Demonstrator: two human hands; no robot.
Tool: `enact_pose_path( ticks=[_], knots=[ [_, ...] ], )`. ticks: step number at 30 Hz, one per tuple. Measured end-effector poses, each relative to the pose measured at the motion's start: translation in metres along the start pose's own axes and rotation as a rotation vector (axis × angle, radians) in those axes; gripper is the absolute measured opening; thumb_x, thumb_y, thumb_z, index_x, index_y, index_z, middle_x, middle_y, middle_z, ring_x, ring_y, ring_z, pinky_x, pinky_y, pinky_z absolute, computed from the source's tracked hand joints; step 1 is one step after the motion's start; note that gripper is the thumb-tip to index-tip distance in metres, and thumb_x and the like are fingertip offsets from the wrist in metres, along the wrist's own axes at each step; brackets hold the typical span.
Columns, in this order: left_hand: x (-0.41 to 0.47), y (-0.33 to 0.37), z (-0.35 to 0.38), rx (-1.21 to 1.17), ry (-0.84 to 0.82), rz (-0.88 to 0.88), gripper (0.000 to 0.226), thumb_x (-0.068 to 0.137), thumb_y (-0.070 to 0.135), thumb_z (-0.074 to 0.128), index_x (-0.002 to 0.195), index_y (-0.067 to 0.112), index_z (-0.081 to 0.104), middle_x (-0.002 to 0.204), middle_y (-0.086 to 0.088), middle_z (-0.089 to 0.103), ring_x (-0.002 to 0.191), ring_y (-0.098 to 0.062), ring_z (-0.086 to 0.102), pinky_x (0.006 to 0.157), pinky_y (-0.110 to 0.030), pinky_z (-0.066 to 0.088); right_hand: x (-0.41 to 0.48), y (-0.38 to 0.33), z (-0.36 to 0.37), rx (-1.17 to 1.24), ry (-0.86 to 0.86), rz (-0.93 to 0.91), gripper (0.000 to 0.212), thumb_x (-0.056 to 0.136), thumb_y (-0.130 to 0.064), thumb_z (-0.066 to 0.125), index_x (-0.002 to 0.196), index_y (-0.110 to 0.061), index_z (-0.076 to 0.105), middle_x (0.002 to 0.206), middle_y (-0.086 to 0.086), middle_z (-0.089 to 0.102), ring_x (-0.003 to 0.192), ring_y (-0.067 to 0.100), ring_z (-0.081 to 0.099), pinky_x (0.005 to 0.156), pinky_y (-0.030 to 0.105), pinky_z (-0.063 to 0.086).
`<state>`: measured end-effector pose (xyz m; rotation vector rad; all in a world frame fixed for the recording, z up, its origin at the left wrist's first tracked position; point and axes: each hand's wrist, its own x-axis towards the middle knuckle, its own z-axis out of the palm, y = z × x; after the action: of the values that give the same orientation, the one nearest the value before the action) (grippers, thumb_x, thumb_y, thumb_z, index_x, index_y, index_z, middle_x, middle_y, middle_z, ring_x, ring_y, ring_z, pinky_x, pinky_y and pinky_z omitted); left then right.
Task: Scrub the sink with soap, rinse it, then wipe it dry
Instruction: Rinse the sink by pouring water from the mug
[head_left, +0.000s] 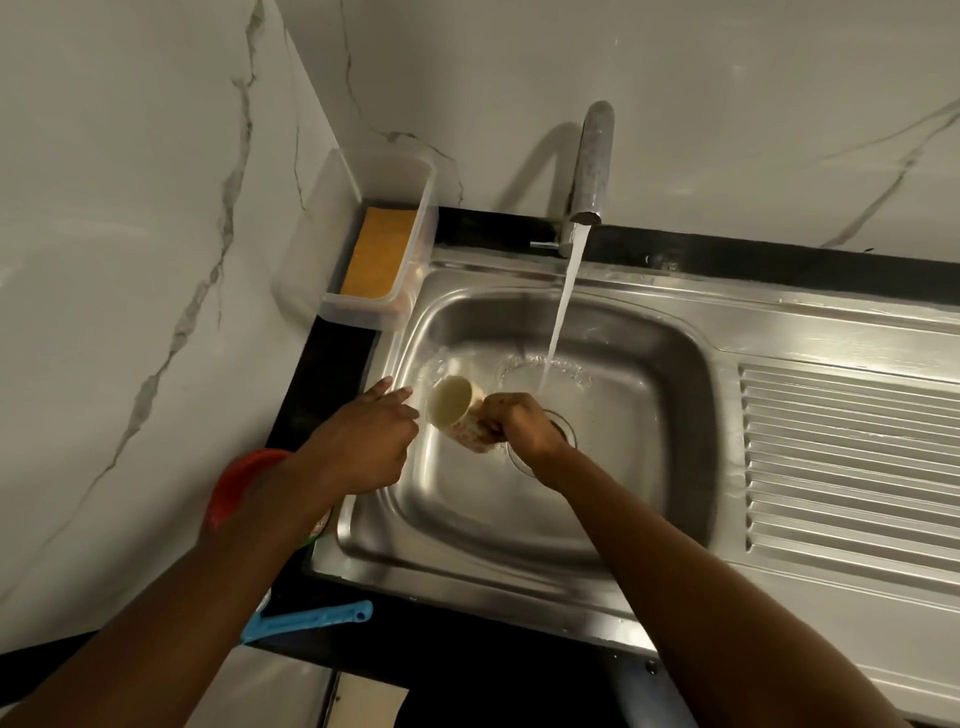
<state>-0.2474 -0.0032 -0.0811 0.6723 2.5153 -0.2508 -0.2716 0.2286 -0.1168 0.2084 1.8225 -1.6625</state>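
Observation:
The stainless steel sink fills the middle of the view. Its tap runs a stream of water into the basin beside the drain. My right hand grips a patterned cream mug, tipped on its side with the mouth facing the left wall of the basin, where water splashes. My left hand rests over the sink's left rim beside the mug, fingers spread and empty.
A clear plastic box with an orange sponge stands at the sink's back left corner. A red bowl lies under my left forearm. A blue handle lies on the black counter. The ribbed drainboard extends right.

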Motion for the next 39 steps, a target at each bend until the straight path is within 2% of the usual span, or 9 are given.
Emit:
enact_pose_path(
  ticks=[4, 8, 15, 20, 25, 28, 32, 35, 39],
  knots=[
    [-0.005, 0.001, 0.000, 0.130, -0.060, 0.025, 0.037, 0.098, 0.028, 0.048, 0.123, 0.020, 0.074, 0.151, 0.002, 0.059, 0.160, -0.024, 0.024, 0.130, -0.049, -0.006, -0.011, 0.014, -0.023, -0.107, -0.166, 0.018, 0.057, 0.096, -0.002, 0.059, 0.043, -0.022, 0.052, 0.051, -0.006, 0.044, 0.052, 0.011, 0.045, 0.063, 0.032, 0.043],
    [-0.005, 0.001, 0.008, 0.219, -0.080, 0.085, 0.038, 0.095, 0.030, 0.044, 0.111, 0.022, 0.077, 0.137, 0.004, 0.068, 0.160, -0.025, 0.026, 0.121, -0.049, -0.025, -0.024, 0.023, -0.058, -0.123, -0.165, 0.081, 0.046, 0.095, -0.005, 0.060, 0.052, -0.021, 0.054, 0.056, -0.001, 0.048, 0.060, 0.017, 0.048, 0.069, 0.035, 0.044],
    [-0.009, 0.003, 0.010, 0.193, -0.025, 0.086, 0.041, 0.096, 0.026, 0.043, 0.124, 0.021, 0.073, 0.146, 0.004, 0.062, 0.161, -0.025, 0.023, 0.128, -0.052, -0.010, -0.021, 0.005, -0.062, -0.167, -0.005, 0.019, 0.034, 0.097, -0.011, 0.059, 0.063, -0.010, 0.062, 0.058, -0.004, 0.058, 0.062, 0.014, 0.055, 0.058, 0.023, 0.044],
    [-0.014, 0.009, 0.015, 0.222, -0.111, 0.141, 0.050, 0.106, 0.040, 0.031, 0.125, 0.025, 0.074, 0.151, 0.004, 0.059, 0.162, -0.027, 0.019, 0.128, -0.057, -0.010, -0.016, -0.008, -0.028, -0.335, -0.176, -0.069, 0.052, 0.096, -0.015, 0.060, 0.046, -0.028, 0.065, 0.051, -0.014, 0.057, 0.060, 0.011, 0.052, 0.064, 0.028, 0.043],
    [-0.017, 0.033, 0.016, -0.054, -0.352, 0.108, 0.054, 0.105, 0.049, 0.026, 0.119, 0.025, 0.072, 0.135, -0.004, 0.070, 0.144, -0.023, 0.050, 0.130, -0.049, 0.015, -0.029, -0.010, -0.040, -0.507, -0.328, -0.064, 0.036, 0.086, -0.025, 0.065, 0.051, -0.032, 0.072, 0.056, -0.017, 0.062, 0.070, 0.014, 0.058, 0.068, 0.028, 0.045],
    [-0.014, 0.061, 0.006, -0.285, -0.438, 0.070, 0.045, 0.108, 0.047, 0.038, 0.116, 0.016, 0.070, 0.121, -0.009, 0.071, 0.109, -0.026, 0.065, 0.101, -0.041, 0.049, -0.042, -0.005, -0.074, -0.451, -0.362, -0.037, 0.029, 0.082, -0.024, 0.063, 0.053, -0.021, 0.069, 0.056, -0.010, 0.059, 0.059, 0.011, 0.054, 0.063, 0.029, 0.042],
    [-0.005, 0.091, 0.004, -0.516, -0.487, 0.127, 0.047, 0.111, 0.048, 0.039, 0.120, 0.013, 0.069, 0.128, -0.009, 0.069, 0.111, -0.025, 0.062, 0.096, -0.037, 0.046, -0.058, -0.005, -0.114, -0.403, -0.321, 0.021, 0.035, 0.083, -0.036, 0.074, 0.052, -0.019, 0.068, 0.055, 0.006, 0.052, 0.055, 0.019, 0.045, 0.061, 0.036, 0.036],
    [0.001, 0.109, 0.009, -0.611, -0.482, 0.151, 0.048, 0.111, 0.048, 0.040, 0.124, 0.013, 0.069, 0.131, -0.008, 0.069, 0.118, -0.026, 0.062, 0.102, -0.037, 0.045, -0.064, -0.007, -0.122, -0.607, -0.208, 0.009, 0.036, 0.084, -0.046, 0.083, 0.063, -0.018, 0.075, 0.062, 0.002, 0.066, 0.058, 0.014, 0.059, 0.060, 0.030, 0.045],
    [0.009, 0.130, 0.012, -0.715, -0.475, 0.155, 0.048, 0.110, 0.050, 0.041, 0.129, 0.014, 0.068, 0.135, -0.008, 0.067, 0.122, -0.025, 0.060, 0.110, -0.038, 0.043, -0.073, -0.007, -0.116, -0.834, -0.203, -0.058, 0.019, 0.083, -0.032, 0.085, 0.086, -0.013, 0.083, 0.076, -0.003, 0.074, 0.073, 0.009, 0.067, 0.070, 0.030, 0.054]
  ],
)
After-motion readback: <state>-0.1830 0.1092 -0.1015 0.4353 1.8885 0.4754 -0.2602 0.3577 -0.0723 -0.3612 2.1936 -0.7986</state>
